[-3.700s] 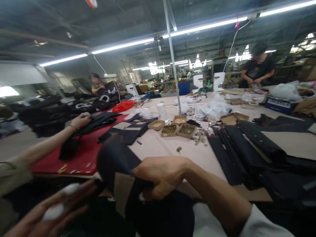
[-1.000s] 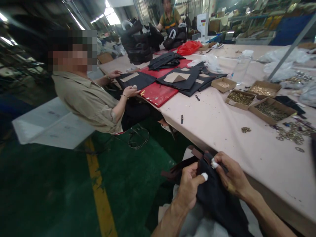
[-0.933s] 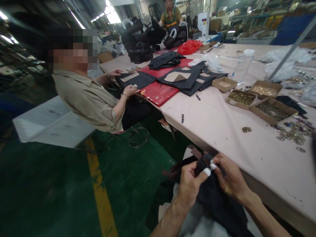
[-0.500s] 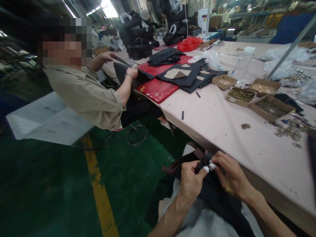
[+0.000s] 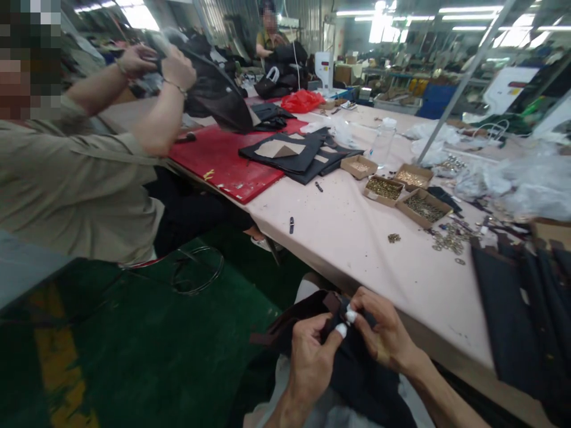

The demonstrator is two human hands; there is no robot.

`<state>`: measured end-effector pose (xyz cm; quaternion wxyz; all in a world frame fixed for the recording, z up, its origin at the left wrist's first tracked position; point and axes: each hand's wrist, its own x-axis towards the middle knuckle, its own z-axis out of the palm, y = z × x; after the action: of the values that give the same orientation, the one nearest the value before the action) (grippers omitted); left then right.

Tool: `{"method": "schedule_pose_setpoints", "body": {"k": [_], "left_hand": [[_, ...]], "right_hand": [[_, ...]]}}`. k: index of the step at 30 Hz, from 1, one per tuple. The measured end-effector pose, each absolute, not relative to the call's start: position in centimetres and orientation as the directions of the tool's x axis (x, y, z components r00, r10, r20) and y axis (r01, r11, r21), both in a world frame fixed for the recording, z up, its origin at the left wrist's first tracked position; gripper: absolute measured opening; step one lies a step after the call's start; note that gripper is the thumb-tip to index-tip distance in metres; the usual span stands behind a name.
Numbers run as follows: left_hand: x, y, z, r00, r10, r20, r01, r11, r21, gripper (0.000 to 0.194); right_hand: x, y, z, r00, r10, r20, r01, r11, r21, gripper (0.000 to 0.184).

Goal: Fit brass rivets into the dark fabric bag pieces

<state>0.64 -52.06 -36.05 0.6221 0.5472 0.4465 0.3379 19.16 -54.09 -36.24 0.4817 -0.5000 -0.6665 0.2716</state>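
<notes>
Worktop [image 5: 339,255] with dark fabric piece [image 5: 363,380], the latter held over the pale-clothed lap [image 5: 279,377].
The fabric piece is draped just beside the worktop's near edge; its long axis is slanted, the gathered upper end being pointed forward and the broad lower end spread back toward the body and rightward. The gathered end is pinched by the left hand [image 5: 312,356] and the right hand [image 5: 383,330], set close together, both clamped on the cloth. A dark strap [image 5: 292,318] is trailed leftward over the lap's side. A brown tab [image 5: 331,301] is exposed beyond the pinch. White coverings [image 5: 341,330] are worn on fingertips; any small part between them cannot be made out.
</notes>
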Motion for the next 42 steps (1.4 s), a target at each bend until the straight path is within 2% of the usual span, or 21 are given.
{"method": "schedule_pose_setpoints", "body": {"k": [4,9,15,19,22,26,28,33,35,42], "left_hand": [[1.7,-52.2,-36.0,0.322,0.916,-0.239,0.023,0.244,0.969,0.037],[2.7,-52.4,-36.3,0.255,0.898,-0.358,-0.12,0.397,0.91,0.033],[2.8,-52.4,-36.6,0.245,0.857,-0.454,-0.143,0.495,0.857,0.031],[2.9,-52.5,-36.6,0.281,0.804,-0.524,-0.22,0.585,0.78,0.029],[3.3,-52.6,-36.7,0.311,0.77,-0.557,-0.305,0.636,0.709,0.027],[3.8,-52.8,-36.8,0.298,0.746,-0.595,-0.348,0.666,0.66,0.023],[3.9,-52.8,-36.7,0.292,0.756,-0.585,-0.336,0.654,0.678,0.024],[4.1,-52.6,-36.2,0.301,0.811,-0.502,-0.244,0.575,0.781,0.032],[4.0,-52.5,-36.1,0.304,0.845,-0.44,-0.19,0.507,0.841,0.033],[3.3,-52.4,-36.1,0.306,0.931,-0.198,0.058,0.19,0.98,0.031]], "right_hand": [[20.1,-54.8,-36.5,-0.028,0.938,0.345,0.334,0.334,-0.881,0.01],[21.2,-55.7,-37.3,-0.072,0.931,0.359,0.324,0.362,-0.874,0.014],[22.3,-55.5,-37.9,-0.156,0.907,0.392,0.31,0.422,-0.852,0.017],[22.5,-55.2,-37.9,-0.24,0.892,0.383,0.373,0.449,-0.812,0.016],[22.6,-55.4,-37.8,-0.245,0.916,0.318,0.378,0.392,-0.839,0.007],[23.0,-56.1,-37.3,-0.087,0.971,0.221,0.358,0.237,-0.903,0.01],[23.2,-56.4,-36.9,-0.052,0.975,0.217,0.361,0.221,-0.906,0.01],[22.9,-56.1,-36.5,-0.195,0.935,0.295,0.398,0.35,-0.848,0.006],[22.6,-55.9,-36.5,-0.195,0.936,0.294,0.396,0.349,-0.849,0.006],[22.3,-55.4,-37.0,-0.017,0.998,0.055,0.38,0.058,-0.923,0.02]]}}
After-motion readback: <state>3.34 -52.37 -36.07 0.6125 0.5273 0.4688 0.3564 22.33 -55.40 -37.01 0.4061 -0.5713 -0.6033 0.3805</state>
